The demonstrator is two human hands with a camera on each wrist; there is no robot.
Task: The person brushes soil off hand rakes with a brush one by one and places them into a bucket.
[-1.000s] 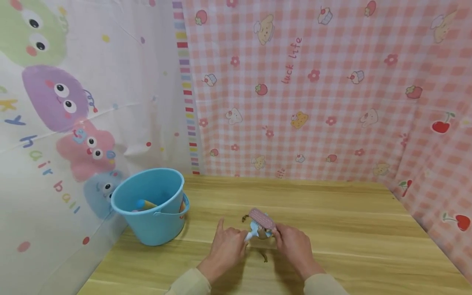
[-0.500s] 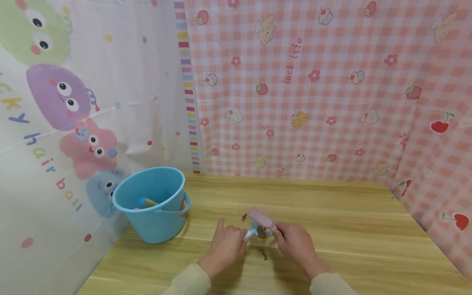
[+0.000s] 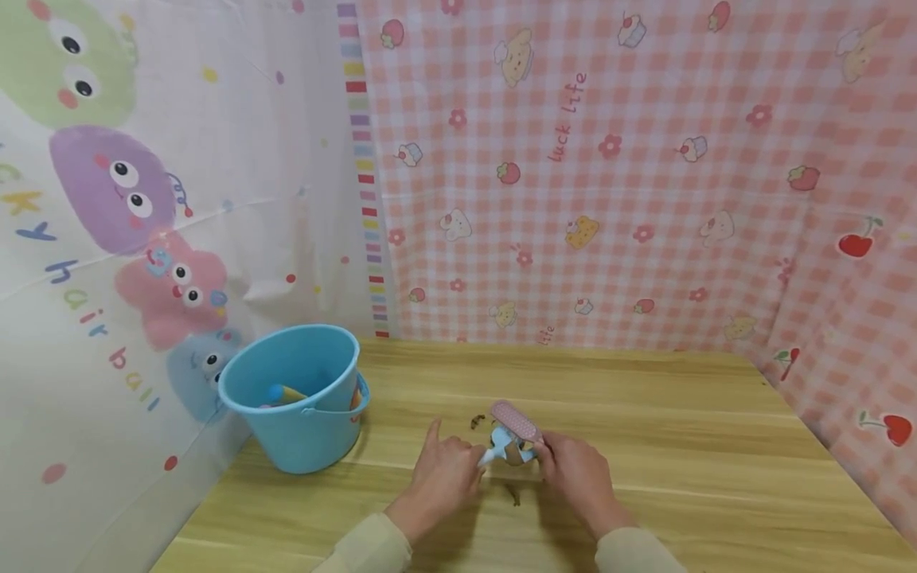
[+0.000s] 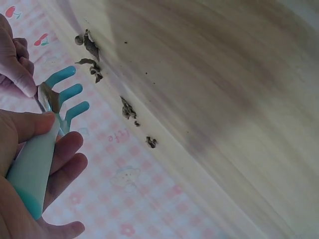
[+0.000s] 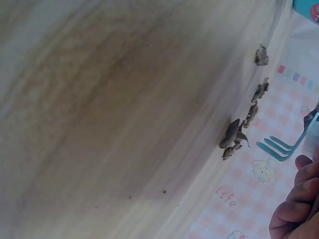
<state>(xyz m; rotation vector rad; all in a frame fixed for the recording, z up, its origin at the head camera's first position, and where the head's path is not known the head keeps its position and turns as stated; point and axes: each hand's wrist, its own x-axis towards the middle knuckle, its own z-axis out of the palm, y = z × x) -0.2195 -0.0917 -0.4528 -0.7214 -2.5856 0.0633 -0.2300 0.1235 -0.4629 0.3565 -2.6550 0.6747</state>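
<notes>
My left hand [image 3: 446, 476] holds a small garden hand rake by its white handle [image 4: 35, 162], thumb on top and fingers beneath. The rake's blue tines [image 4: 72, 93] curve away from that hand, and a brown patch [image 4: 48, 95] shows near their base. Opposite, my right hand [image 3: 579, 481] grips a pink brush [image 3: 516, 420] with a dotted back. In the head view the brush lies over the rake's blue head [image 3: 505, 439]; whether its bristles touch is hidden. The right wrist view shows curled right fingers [image 5: 296, 211] beside the tines [image 5: 279, 148].
Dark dried crumbs [image 4: 127, 107] lie scattered on the wooden table [image 3: 688, 446], including a curved piece [image 3: 513, 495] nearer me. A light blue bucket [image 3: 301, 438] at the left contains a yellow-and-blue item [image 3: 288, 394]. Patterned cloths [image 3: 616, 191] stand behind and at both sides.
The pink brush has shifted slightly right and away from me across the rake, along with my right hand. My left hand keeps its grip with a small shift to the right.
</notes>
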